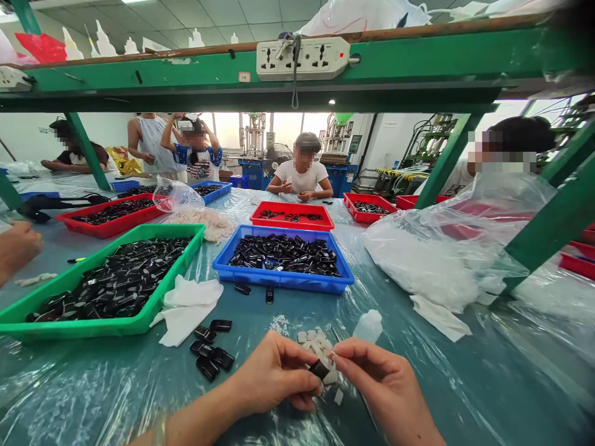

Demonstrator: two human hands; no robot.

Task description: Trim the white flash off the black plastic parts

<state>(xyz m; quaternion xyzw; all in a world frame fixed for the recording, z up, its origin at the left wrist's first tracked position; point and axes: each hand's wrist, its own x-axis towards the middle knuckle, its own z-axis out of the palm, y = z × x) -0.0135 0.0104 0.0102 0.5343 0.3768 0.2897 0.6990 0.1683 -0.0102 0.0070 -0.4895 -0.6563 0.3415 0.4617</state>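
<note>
Between the thumb and fingers of my left hand [279,375] is a small glossy black plastic piece [319,370]. My right hand [383,378] is close beside it, thumb and forefinger pinched on a tiny whitish bit [331,355] too small to make out. Below and behind the fingers lies a pile of small whitish pieces [316,339], partly hidden by my hands. A translucent bottle [369,326] lies just past my right hand. Several loose black pieces [211,350] rest on the table left of my left hand.
A blue tray [283,280] and a green tray [93,326] hold many black pieces. A white cloth [188,306] lies between them. Plastic bags [437,248] bulge at the right near a green post [548,217]. A shelf beam [186,77] spans overhead. Another person's hand [18,248] is at left.
</note>
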